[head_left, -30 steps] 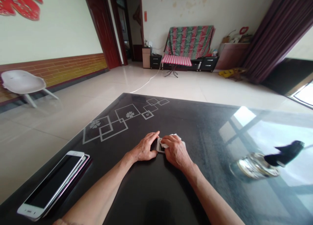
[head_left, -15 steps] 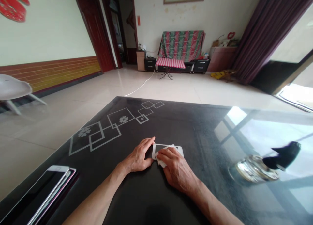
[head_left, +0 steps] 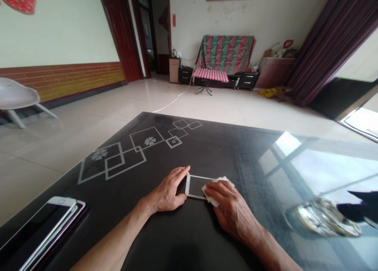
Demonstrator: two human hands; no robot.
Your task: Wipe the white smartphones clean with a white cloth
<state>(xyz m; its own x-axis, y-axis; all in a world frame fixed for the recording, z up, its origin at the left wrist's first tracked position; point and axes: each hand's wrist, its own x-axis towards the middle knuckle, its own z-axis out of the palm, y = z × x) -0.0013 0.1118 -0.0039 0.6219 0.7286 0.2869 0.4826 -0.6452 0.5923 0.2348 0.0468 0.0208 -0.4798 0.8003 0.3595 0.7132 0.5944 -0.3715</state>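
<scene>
A white-framed smartphone lies flat on the dark glossy table, its dark screen facing up. My left hand grips the phone's left end, thumb at the near corner and fingers at the far one. On the phone's right end, my right hand presses a crumpled white tissue with its fingers closed over it. The hand and tissue hide that end of the phone.
Stacked phones or tablets lie at the table's left edge. A clear bottle with a black spray head stands at the right. Beyond are a white chair and a small table with a checked cloth.
My right hand has slid the tissue rightward along the phone, baring more of the screen. My left hand keeps its hold. The view has shifted slightly.
</scene>
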